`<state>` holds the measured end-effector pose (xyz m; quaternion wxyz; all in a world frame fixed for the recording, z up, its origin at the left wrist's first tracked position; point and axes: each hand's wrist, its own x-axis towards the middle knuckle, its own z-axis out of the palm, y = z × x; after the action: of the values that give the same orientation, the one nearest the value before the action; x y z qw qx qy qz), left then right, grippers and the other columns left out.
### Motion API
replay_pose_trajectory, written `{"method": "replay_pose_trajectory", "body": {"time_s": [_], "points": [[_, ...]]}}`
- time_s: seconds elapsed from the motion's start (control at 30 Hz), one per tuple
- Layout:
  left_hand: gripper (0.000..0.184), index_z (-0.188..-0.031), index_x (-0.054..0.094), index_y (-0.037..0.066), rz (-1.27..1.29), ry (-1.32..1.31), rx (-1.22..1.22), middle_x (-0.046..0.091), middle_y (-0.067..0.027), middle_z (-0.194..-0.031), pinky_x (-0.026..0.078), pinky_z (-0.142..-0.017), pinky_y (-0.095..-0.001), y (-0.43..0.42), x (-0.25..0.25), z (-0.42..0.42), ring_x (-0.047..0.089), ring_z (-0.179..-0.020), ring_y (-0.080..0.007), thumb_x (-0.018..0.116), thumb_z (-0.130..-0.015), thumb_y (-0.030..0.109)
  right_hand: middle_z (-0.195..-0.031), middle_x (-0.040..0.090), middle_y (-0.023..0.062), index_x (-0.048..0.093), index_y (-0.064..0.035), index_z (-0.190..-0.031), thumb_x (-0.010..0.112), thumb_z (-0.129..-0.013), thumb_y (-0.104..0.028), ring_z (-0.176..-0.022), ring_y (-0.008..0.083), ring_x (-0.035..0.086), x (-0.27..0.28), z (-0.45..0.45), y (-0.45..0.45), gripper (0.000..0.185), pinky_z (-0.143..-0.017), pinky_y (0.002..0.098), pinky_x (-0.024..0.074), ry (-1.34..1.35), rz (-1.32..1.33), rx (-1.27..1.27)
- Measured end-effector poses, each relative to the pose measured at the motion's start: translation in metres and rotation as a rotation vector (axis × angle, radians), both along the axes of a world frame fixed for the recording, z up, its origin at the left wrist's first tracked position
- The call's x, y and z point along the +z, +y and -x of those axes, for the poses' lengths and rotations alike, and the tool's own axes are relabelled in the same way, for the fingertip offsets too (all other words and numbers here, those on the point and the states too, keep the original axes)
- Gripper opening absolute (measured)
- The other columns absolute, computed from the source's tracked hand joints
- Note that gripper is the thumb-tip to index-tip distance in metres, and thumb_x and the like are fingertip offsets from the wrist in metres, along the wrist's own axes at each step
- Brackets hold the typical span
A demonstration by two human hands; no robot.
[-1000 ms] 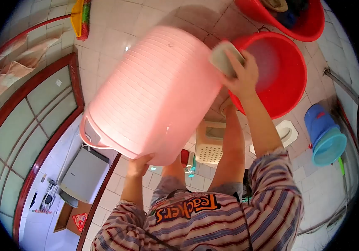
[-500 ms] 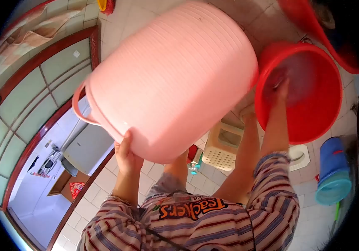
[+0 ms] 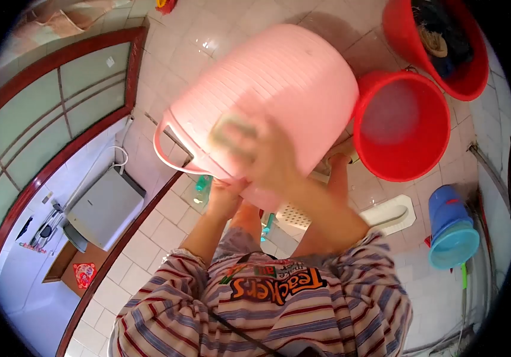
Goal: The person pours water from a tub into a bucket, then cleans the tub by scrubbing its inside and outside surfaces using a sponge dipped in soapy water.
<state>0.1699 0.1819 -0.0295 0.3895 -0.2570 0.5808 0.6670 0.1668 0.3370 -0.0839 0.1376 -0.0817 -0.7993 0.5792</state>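
Note:
A large pink ribbed plastic tub (image 3: 291, 77) lies tilted on its side in front of me, its loop handle (image 3: 161, 149) toward the left. My left hand (image 3: 226, 196) is closed on the tub's rim near that handle, with some of the fingers hidden. Over the tub's outer wall, my right hand (image 3: 267, 154) is smeared by motion and holds a sponge (image 3: 231, 135), a blurred block with a greenish face and pale edges. Close by on the right stands a red bucket (image 3: 431, 134) with cloudy water in its bottom.
Another red tub (image 3: 470, 77) with dark items inside is at the upper right. A blue bucket (image 3: 446, 205) and a light-blue basin (image 3: 455, 247) stand at the right. A squat toilet (image 3: 392, 214) is in the tiled floor, and a perforated stool (image 3: 294, 215) is by my legs.
My right hand has come out of the red bucket and moved left onto the pink tub with the sponge. The tub sits lower, with my left hand still at its rim. The view has shifted.

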Motion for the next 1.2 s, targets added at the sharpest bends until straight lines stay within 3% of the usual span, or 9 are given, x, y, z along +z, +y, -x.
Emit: {"method": "replay_pose_trajectory", "body": {"time_s": [0.23,0.43,0.67,0.87,0.93,0.97,1.03,1.13,1.2], "points": [[0.042,-0.118,0.05,0.002,0.119,-0.056,-0.107,0.057,-0.0105,-0.113,0.048,-0.087,-0.0334,-0.02,-0.013,-0.018,0.058,-0.101,-0.0209,0.059,-0.078,-0.009,-0.115,0.055,0.0097,0.06,-0.0237,-0.119,0.06,-0.082,-0.028,-0.101,0.0247,0.056,-0.067,0.052,0.114,0.037,-0.087,0.0369,0.0452,-0.777,-0.081,-0.405],[0.032,-0.113,0.055,0.0,0.08,0.015,-0.142,0.061,-0.0062,-0.106,0.047,-0.085,-0.0292,-0.022,-0.016,-0.025,0.057,-0.099,-0.0146,0.061,-0.081,-0.003,-0.118,0.053,0.0099,0.063,-0.0242,-0.109,0.064,-0.075,-0.024,-0.105,0.0318,0.051,0.045,0.002,-0.054,0.035,-0.088,0.0424,0.0438,-0.188,0.096,0.226],[0.033,-0.112,0.054,0.004,0.131,0.118,-0.292,0.06,-0.0049,-0.105,0.046,-0.085,-0.0292,-0.036,-0.027,-0.042,0.056,-0.098,-0.0131,0.064,-0.081,-0.001,-0.113,0.055,0.0121,0.06,-0.0217,-0.119,0.056,-0.082,-0.037,-0.105,0.027,0.054,-0.089,0.049,0.124,0.04,-0.09,0.0372,0.0443,-0.837,-0.333,-0.384],[0.028,-0.108,0.056,0.001,0.144,0.052,-0.323,0.061,-0.0045,-0.101,0.048,-0.082,-0.0277,-0.034,-0.032,-0.048,0.058,-0.092,-0.0131,0.063,-0.081,-0.001,-0.115,0.059,0.0048,0.065,-0.0215,-0.109,0.064,-0.077,-0.025,-0.1,0.0289,0.057,-0.001,0.037,-0.017,0.032,-0.085,0.04,0.0467,-0.337,-0.094,-0.014],[0.025,-0.106,0.057,0.0,0.864,0.876,-1.013,0.062,-0.0042,-0.101,0.048,-0.081,-0.0275,-0.053,-0.061,-0.068,0.059,-0.091,-0.0123,0.063,-0.081,-0.001,-0.116,0.057,0.0075,0.065,-0.0216,-0.106,0.064,-0.074,-0.02,-0.103,0.0281,0.056,0.04,0.017,-0.057,0.033,-0.083,0.0418,0.0478,-0.09,0.003,0.262],[0.025,-0.106,0.057,0.0,0.872,0.873,-1.016,0.062,-0.0042,-0.101,0.048,-0.081,-0.0275,-0.05,-0.054,-0.063,0.059,-0.091,-0.0123,0.063,-0.081,-0.001,-0.11,0.059,0.0069,0.065,-0.0201,-0.104,0.064,-0.072,-0.019,-0.096,0.0269,0.057,0.036,0.024,-0.052,0.032,-0.081,0.0411,0.0479,-0.065,-0.019,0.263],[0.032,-0.111,0.055,0.0,0.13,0.027,-0.36,0.06,-0.0052,-0.107,0.047,-0.085,-0.0292,-0.04,-0.03,-0.05,0.057,-0.096,-0.0132,0.065,-0.081,0.001,-0.103,0.062,0.0067,0.066,-0.0201,-0.104,0.064,-0.074,-0.018,-0.087,0.0263,0.06,0.004,0.035,-0.016,0.03,-0.078,0.0408,0.0485,-0.292,0.069,0.077],[0.038,-0.116,0.053,0.0,0.226,0.086,-0.438,0.059,-0.0066,-0.111,0.045,-0.088,-0.0312,-0.045,-0.035,-0.062,0.056,-0.101,-0.0154,0.066,-0.08,0.002,-0.106,0.06,0.0088,0.065,-0.0246,-0.111,0.064,-0.077,-0.037,-0.087,0.025,0.061,-0.108,0.049,0.084,0.037,-0.078,0.037,0.0495,-0.345,-0.486,-0.323],[0.04,-0.118,0.052,0.0,0.234,-0.001,-0.553,0.059,-0.0076,-0.111,0.045,-0.089,-0.0324,-0.049,-0.032,-0.048,0.056,-0.102,-0.0167,0.065,-0.08,0.002,-0.108,0.055,0.0033,0.062,-0.031,-0.116,0.062,-0.073,-0.05,-0.102,0.022,0.057,-0.109,0.047,0.126,0.047,-0.086,0.0352,0.0465,-0.73,-0.361,-0.359]]}}
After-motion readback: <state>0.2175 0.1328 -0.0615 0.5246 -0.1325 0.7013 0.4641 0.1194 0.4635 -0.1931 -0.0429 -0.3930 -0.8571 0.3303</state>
